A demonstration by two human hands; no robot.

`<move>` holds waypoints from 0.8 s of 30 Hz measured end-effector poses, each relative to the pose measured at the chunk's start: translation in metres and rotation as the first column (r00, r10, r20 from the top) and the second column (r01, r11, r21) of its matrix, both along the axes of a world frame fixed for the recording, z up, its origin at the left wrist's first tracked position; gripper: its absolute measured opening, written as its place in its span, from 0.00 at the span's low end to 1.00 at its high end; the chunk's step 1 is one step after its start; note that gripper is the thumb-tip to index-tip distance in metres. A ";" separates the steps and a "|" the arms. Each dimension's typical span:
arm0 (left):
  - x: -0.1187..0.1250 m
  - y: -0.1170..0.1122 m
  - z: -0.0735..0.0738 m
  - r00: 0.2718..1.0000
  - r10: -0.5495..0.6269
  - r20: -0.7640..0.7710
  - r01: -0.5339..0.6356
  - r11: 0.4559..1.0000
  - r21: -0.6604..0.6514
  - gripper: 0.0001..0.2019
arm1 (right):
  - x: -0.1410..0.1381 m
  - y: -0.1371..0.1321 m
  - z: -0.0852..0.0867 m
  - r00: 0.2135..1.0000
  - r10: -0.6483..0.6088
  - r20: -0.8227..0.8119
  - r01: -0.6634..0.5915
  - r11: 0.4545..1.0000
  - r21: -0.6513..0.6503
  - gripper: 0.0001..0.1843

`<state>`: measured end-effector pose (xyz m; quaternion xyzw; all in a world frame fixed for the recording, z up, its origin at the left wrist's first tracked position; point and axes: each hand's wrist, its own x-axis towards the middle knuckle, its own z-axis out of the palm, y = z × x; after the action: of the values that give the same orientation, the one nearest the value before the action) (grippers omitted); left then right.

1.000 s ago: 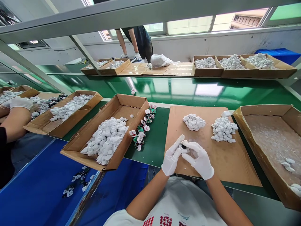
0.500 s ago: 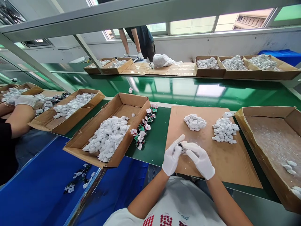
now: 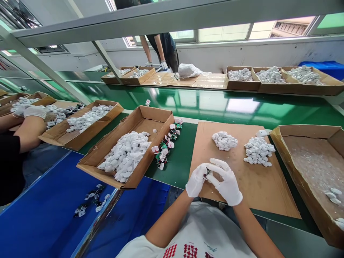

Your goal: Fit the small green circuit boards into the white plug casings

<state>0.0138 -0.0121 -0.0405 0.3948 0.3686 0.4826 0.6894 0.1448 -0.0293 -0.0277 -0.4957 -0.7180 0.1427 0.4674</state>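
Closest to me on the feed, both gloved hands meet over the near part of the cardboard sheet (image 3: 242,188), raised above it. The left hand (image 3: 195,182) pinches a small dark part (image 3: 207,173) between thumb and forefinger. The right hand (image 3: 227,183) has its fingers bent and slightly apart, their tips right at that part; I can't tell whether they grip it too. The gloves hide most of the part, so I judge this one unfinished, without being able to say how nearly done it is.

Just beyond, on the same sheet, I have two heaps of white pieces: a smaller left heap (image 3: 224,141) and a larger right heap (image 3: 259,152). They may be finished work or stock waiting; nothing here settles which. To the right, the worn carton (image 3: 314,131) shows a few white pieces (image 3: 333,196) near its near end.

To the left, a row of green circuit boards (image 3: 163,148) with white parts lies on the green tabletop (image 3: 183,157), alongside the left carton (image 3: 152,120), which holds a big mound of white pieces (image 3: 126,154). I'd read the boards as work left, so plenty seems to remain.

Farther off, one stray piece (image 3: 147,102) sits on the glossy green surface (image 3: 188,97), and past it a co-worker (image 3: 168,52) leans over more cartons.
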 end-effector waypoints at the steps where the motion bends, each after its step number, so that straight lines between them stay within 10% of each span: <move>1: 0.000 0.000 0.000 1.000 0.004 -0.015 -0.004 1.000 0.016 0.22 | 0.000 0.000 0.000 1.000 0.010 0.004 -0.010 1.000 0.008 0.16; 14: -0.010 0.009 0.012 0.966 -0.186 0.183 0.188 0.982 0.002 0.41 | 0.004 -0.002 0.003 1.000 0.004 0.018 -0.006 0.993 0.117 0.16; 19: -0.002 0.002 0.006 0.904 -0.259 0.340 0.334 0.924 -0.186 0.28 | 0.007 -0.003 0.004 0.988 -0.036 -0.152 0.064 0.981 0.183 0.19; 24: 0.014 -0.012 0.008 0.918 0.038 0.395 0.051 0.976 -0.212 0.20 | 0.008 -0.002 -0.001 0.982 0.053 -0.179 -0.026 0.988 0.152 0.18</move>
<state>0.0281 -0.0238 -0.0320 0.2121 0.2707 0.5068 0.7905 0.1525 -0.0313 -0.0284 -0.4300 -0.6904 0.1427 0.5639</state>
